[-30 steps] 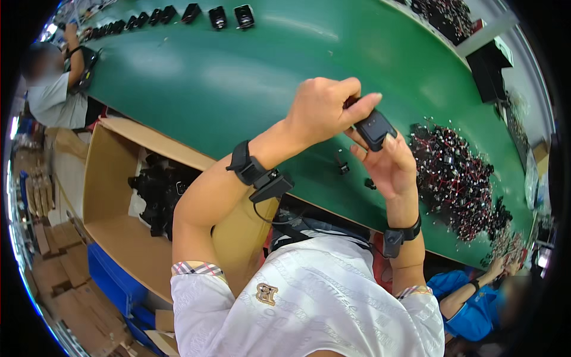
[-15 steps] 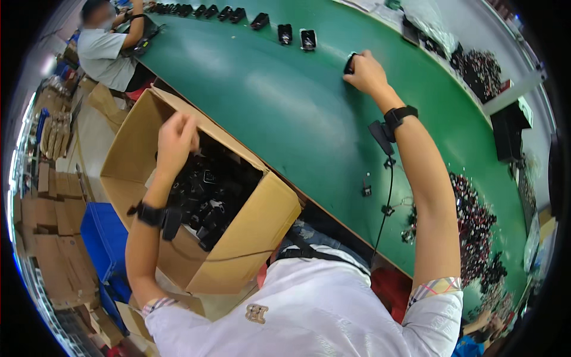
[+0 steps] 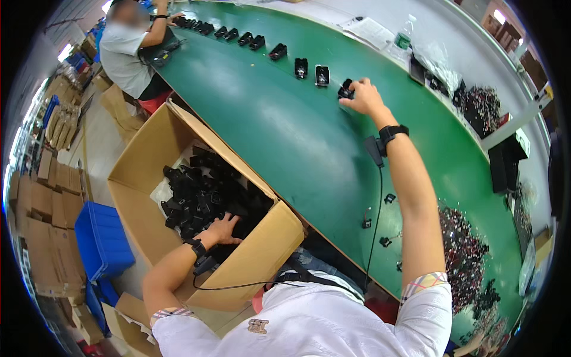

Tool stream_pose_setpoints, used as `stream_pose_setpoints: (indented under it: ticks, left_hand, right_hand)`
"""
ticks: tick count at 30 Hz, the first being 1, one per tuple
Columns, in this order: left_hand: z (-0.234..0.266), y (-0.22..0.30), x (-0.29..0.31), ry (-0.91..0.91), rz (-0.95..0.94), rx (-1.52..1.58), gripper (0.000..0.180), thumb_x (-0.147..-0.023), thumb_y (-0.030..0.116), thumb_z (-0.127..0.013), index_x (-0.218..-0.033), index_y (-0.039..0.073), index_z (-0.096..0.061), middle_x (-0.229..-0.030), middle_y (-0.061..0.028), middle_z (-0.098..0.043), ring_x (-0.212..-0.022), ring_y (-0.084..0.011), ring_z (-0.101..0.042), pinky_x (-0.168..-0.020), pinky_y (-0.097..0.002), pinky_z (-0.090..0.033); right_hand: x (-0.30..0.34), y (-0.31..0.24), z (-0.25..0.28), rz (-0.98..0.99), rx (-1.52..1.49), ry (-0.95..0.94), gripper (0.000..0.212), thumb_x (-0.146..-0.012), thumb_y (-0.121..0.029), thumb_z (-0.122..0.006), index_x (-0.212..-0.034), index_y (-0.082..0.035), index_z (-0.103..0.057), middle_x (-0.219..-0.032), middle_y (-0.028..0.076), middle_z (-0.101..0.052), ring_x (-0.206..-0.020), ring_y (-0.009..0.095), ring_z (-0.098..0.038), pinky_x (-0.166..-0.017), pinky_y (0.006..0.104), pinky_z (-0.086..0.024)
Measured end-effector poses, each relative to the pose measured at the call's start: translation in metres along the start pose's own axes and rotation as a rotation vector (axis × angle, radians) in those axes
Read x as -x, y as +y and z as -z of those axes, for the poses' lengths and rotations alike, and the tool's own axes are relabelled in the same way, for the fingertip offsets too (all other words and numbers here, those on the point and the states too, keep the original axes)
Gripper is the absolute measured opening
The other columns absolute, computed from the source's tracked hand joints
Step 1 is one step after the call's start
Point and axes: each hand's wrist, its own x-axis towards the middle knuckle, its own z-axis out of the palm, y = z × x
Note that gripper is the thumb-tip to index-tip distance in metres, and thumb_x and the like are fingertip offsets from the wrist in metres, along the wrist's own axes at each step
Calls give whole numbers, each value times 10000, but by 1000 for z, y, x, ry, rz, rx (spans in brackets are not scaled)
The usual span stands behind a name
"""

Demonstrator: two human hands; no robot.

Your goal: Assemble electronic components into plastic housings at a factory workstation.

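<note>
My left hand (image 3: 223, 231) reaches down into a cardboard box (image 3: 143, 146). Its fingers are spread over a heap of small black plastic parts (image 3: 193, 199), and nothing shows in its grasp. Out over the green table (image 3: 267, 131), my right hand (image 3: 367, 98) has its thumb and fingers on a black plastic housing (image 3: 345, 90), partly hidden by the fingertips. The housing sits at the near end of a row of similar black housings (image 3: 301, 68) that curves away to the far left. Both wrists wear black straps with small devices.
A large pile of small red, black and silver parts (image 3: 467, 259) covers the table's right side. A few loose pieces (image 3: 367, 223) lie nearer. At the far edge stand a bottle (image 3: 404, 35) and plastic bags (image 3: 437, 62). A co-worker (image 3: 128, 53) sits at far left. A blue bin (image 3: 104, 241) stands left.
My left hand has gone from above the box's far side down into the parts, fingers now spread. My right hand remains at the housing, with more of it showing. The view has shifted.
</note>
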Motion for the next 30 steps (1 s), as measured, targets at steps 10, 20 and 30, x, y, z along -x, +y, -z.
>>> stream_pose_setpoints:
  ticks: [10,20,30]
  left_hand:
    - [-44,-34,-39,247,-62,-191,660,-723,388,-715,-1256,50,-522,-1176,-285,-479,-1065,-506,-452,-897,-536,-419]
    - [-62,-66,-40,304,-301,-335,460,-804,302,-635,-1185,57,-554,-1110,-263,-519,-962,-493,-524,-820,-519,-459]
    - [-59,-68,-32,294,-111,13,428,-799,314,-639,-1128,47,-579,-1069,-244,-541,-963,-463,-535,-819,-495,-468]
  right_hand:
    - [112,4,111,399,201,-545,401,-776,-290,-701,-1087,-67,-581,-1083,151,-583,-1003,340,-571,-859,435,-469]
    - [243,10,144,312,71,-702,394,-757,-236,-719,-1088,-69,-585,-1005,138,-601,-956,325,-586,-816,425,-488]
    - [312,-16,120,287,97,-428,381,-732,-226,-732,-1029,-60,-560,-1002,105,-592,-913,284,-599,-757,383,-520]
